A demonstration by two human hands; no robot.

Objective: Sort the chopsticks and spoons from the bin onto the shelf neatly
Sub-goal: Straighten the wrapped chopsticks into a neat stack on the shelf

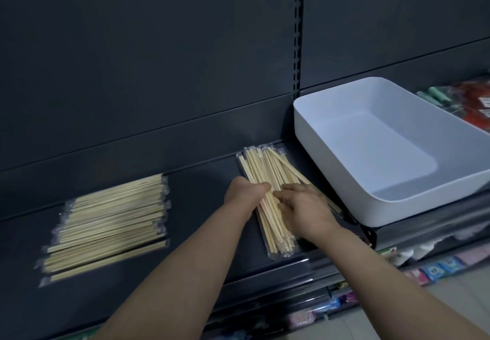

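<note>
A head view looking down at a dark shelf [201, 207] holding 2 piles of plastic-wrapped wooden chopsticks.

The left pile [111, 220] lies flat with its sticks running left to right, squared up and well apart from your hands.

The right pile [265, 169] runs near to far, just beside the white bin [344, 180]. Its far ends fan out loosely, which is likely why both of your hands are on it.

Your left hand [245, 191] grips the pile's left edge with the thumb laid over the top, bracing the sticks so they cannot slide sideways. Your right hand [305, 207] rests on the right edge with bent fingers on the sticks. Whether it pinches any or only presses, I cannot tell. The 2 hands seem to be squeezing the pile together to straighten it.

The bin sits on the neighbouring shelf section to the right and shows nothing inside. No spoons are in view, so the sorting looks nearly done.

Coloured packets [437, 262] fill the lower shelves at the right.
</note>
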